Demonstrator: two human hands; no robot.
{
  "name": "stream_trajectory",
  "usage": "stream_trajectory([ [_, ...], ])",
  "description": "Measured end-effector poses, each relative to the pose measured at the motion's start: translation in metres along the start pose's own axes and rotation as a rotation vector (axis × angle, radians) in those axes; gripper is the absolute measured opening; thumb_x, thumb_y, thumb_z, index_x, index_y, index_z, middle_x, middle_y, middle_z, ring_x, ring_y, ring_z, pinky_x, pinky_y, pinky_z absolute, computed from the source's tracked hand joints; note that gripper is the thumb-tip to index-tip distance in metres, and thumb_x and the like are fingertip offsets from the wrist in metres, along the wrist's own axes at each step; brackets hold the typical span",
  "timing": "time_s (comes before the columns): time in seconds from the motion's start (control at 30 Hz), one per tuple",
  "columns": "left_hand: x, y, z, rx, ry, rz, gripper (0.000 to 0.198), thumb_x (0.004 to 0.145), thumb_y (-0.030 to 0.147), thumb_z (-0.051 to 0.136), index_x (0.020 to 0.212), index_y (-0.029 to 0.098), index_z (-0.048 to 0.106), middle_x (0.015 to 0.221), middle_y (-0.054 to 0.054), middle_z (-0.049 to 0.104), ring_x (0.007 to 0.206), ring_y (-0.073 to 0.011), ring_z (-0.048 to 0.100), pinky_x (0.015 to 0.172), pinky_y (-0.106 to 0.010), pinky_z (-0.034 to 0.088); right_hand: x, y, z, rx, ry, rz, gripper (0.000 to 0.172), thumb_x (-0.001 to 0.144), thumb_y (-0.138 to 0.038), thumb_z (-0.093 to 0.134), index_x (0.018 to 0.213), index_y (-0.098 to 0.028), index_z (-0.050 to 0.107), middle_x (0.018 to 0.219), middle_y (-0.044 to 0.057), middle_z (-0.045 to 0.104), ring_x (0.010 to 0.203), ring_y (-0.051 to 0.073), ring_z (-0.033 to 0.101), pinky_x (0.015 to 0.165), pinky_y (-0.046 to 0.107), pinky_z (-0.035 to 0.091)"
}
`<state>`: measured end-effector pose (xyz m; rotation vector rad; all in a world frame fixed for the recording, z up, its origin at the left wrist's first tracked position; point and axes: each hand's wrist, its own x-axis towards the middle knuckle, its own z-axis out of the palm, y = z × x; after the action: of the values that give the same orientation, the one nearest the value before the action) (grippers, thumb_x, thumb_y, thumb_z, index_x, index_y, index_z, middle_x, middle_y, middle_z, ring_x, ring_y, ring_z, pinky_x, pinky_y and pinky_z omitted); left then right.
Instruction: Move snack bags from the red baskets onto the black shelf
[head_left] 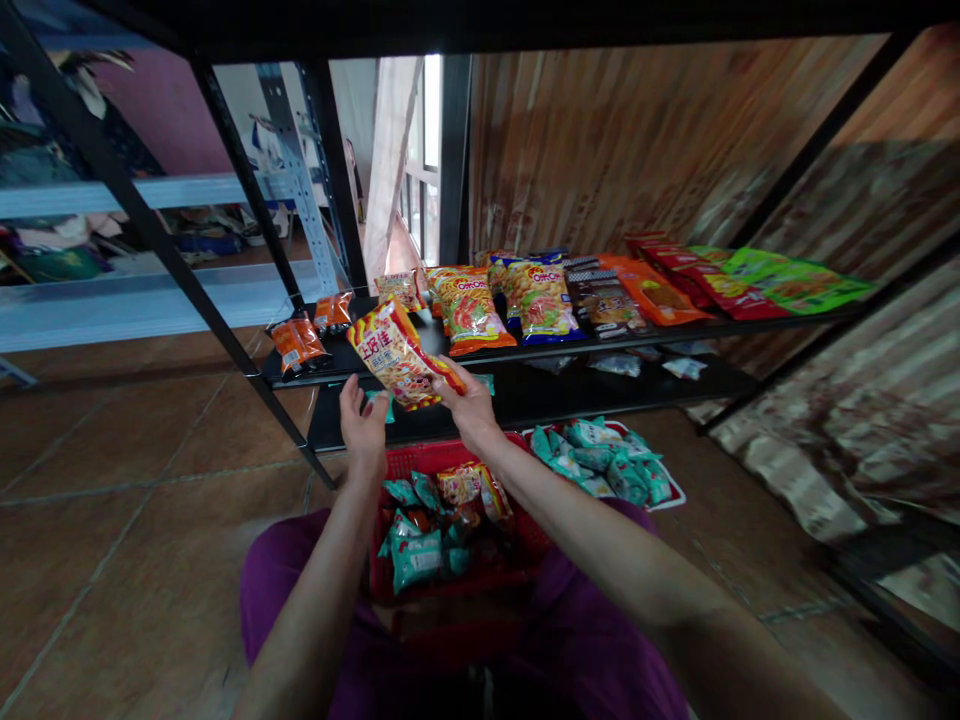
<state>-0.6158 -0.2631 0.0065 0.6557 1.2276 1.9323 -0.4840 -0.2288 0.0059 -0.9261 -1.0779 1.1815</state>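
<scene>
My right hand (471,408) grips the lower right end of a yellow and red snack bag (397,355), which is tilted in front of the shelf. Just below and left of the bag is my left hand (364,425), fingers apart and holding nothing. Behind the bag, the black shelf (540,352) carries a similar snack bag (399,290), orange packets (297,342) and larger chip bags (469,308). Between my knees stands a red basket (382,465) with teal packets (417,560) and another yellow and red bag (459,484) inside.
Right of the red basket sits a white-rimmed basket (679,498) full of teal packets. Brown, orange, red and green bags (795,280) line the shelf's right side. Black rack posts (169,265) frame the left. A light-blue rack (150,305) with cloth items stands farther back.
</scene>
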Motion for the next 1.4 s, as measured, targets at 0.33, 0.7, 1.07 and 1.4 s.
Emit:
stream_trajectory([
  [0.33, 0.016, 0.028, 0.018, -0.157, -0.199, -0.088, 0.039, 0.079, 0.037, 0.067, 0.115, 0.032, 0.054, 0.124, -0.003, 0.061, 0.115, -0.0213, 0.057, 0.083, -0.031, 0.052, -0.013, 0.013, -0.005, -0.593, -0.026, -0.492, 0.038, 0.085, -0.02, 0.053, 0.12, -0.029, 0.063, 0.134, 0.002, 0.057, 0.124, 0.02, 0.052, 0.108, 0.037, 0.038],
  [0.7, 0.049, 0.01, 0.019, -0.275, 0.07, -0.198, 0.011, 0.085, 0.028, 0.057, 0.089, 0.019, 0.06, 0.089, -0.004, 0.071, 0.091, -0.0177, 0.067, 0.083, -0.033, 0.052, -0.034, 0.036, -0.018, -1.024, -0.155, -0.801, 0.063, 0.078, -0.001, 0.047, 0.129, -0.038, 0.054, 0.149, -0.002, 0.038, 0.139, 0.023, 0.029, 0.109, 0.049, 0.034],
  [1.07, 0.066, 0.015, 0.0, -0.393, -0.031, -0.363, 0.021, 0.091, 0.019, 0.047, 0.098, 0.011, 0.065, 0.092, -0.009, 0.073, 0.092, -0.0191, 0.068, 0.088, -0.032, 0.052, -0.041, 0.03, -0.041, -0.649, -0.058, -0.482, 0.049, 0.088, -0.033, 0.047, 0.136, -0.023, 0.047, 0.148, 0.008, 0.038, 0.139, 0.024, 0.03, 0.114, 0.049, 0.025],
  [1.4, 0.061, 0.008, 0.0, -0.394, -0.068, -0.448, 0.03, 0.091, 0.018, 0.045, 0.114, 0.01, 0.061, 0.096, -0.01, 0.073, 0.09, -0.0201, 0.069, 0.088, -0.034, 0.052, -0.02, 0.026, -0.034, 0.224, 0.048, 0.33, 0.027, 0.073, -0.041, 0.074, 0.091, -0.022, 0.067, 0.094, 0.003, 0.072, 0.082, 0.015, 0.068, 0.08, 0.033, 0.058],
])
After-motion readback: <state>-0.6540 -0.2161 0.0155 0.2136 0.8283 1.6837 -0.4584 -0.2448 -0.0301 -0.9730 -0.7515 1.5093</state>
